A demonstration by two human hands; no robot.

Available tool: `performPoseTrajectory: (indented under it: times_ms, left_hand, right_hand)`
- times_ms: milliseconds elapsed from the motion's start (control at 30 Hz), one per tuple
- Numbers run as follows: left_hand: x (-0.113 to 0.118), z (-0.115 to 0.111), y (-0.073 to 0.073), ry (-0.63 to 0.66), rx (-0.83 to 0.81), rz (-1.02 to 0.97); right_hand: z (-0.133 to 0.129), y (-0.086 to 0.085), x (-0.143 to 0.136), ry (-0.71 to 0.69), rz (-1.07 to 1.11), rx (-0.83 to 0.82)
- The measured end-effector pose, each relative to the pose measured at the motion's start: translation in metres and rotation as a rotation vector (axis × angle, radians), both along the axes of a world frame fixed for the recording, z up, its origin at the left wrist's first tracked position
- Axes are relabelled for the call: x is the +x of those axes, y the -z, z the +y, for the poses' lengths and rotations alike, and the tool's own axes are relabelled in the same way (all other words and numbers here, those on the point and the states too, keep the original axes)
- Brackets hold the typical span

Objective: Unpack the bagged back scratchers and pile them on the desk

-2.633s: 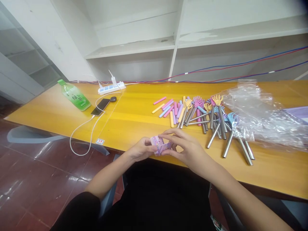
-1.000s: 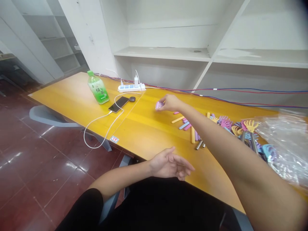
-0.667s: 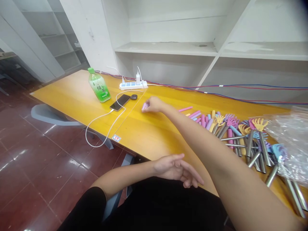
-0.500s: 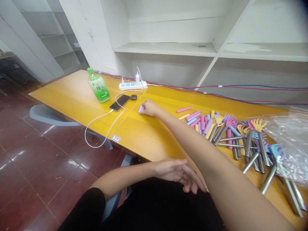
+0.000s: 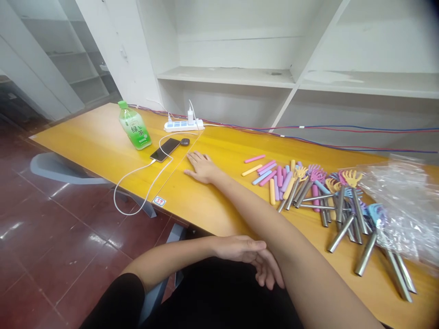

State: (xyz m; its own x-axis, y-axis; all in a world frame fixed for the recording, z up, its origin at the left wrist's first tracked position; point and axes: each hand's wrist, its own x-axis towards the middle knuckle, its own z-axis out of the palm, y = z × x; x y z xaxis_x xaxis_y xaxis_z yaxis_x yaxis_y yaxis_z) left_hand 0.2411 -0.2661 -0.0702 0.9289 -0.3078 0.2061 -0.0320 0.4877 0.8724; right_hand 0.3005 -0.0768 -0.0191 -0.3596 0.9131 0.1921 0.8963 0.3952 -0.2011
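Observation:
My right hand [image 5: 202,168] lies palm down on the yellow table [image 5: 212,210] near the seam, fingers stretched out and thumb apart. Whether something lies beneath the palm is hidden. My left hand [image 5: 247,251] hovers above my lap, fingers loosely spread and holding nothing, close to my right forearm. To the right of my right hand are several loose pink, purple, blue and yellow grip sleeves [image 5: 264,172]. Beyond them lies a heap of back scratchers with coloured claw heads [image 5: 351,178] and metal tubes [image 5: 341,234].
Clear plastic bags [image 5: 404,205] cover the table's right end. Left of my right hand are a phone [image 5: 166,150] on a white cable, a small black case [image 5: 185,142], a green tea bottle [image 5: 135,128] and a power strip [image 5: 183,125]. White shelves [image 5: 226,77] stand behind.
My right hand has gone from pinching a small light-purple piece to lying flat with fingers spread; the piece is out of sight. My left hand stays nearly where it was. The view has shifted slightly.

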Motion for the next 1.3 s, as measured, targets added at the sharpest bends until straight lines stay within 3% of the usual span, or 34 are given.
performPoseTrajectory:
  times_ms: [333, 767, 967, 1133, 1300]
  left_hand:
    - [-0.003, 0.000, -0.012, -0.006, 0.055, 0.012]
    - [-0.009, -0.001, -0.024, -0.038, 0.161, 0.008]
    - [-0.010, -0.002, -0.024, -0.059, 0.157, 0.014]
    - [-0.008, -0.001, -0.022, -0.064, 0.171, 0.035]
    - [-0.012, -0.005, -0.028, -0.099, 0.161, 0.120]
  right_hand:
    - [-0.022, 0.006, 0.018, 0.106, 0.016, -0.067]
    - [-0.059, 0.005, 0.065, 0.210, -0.033, -0.143]
    - [-0.073, -0.008, 0.077, 0.214, -0.069, -0.048]
    - [-0.116, -0.035, 0.148, 0.358, -0.018, 0.171]
    - [-0.203, -0.045, 0.236, 0.455, -0.020, 0.239]
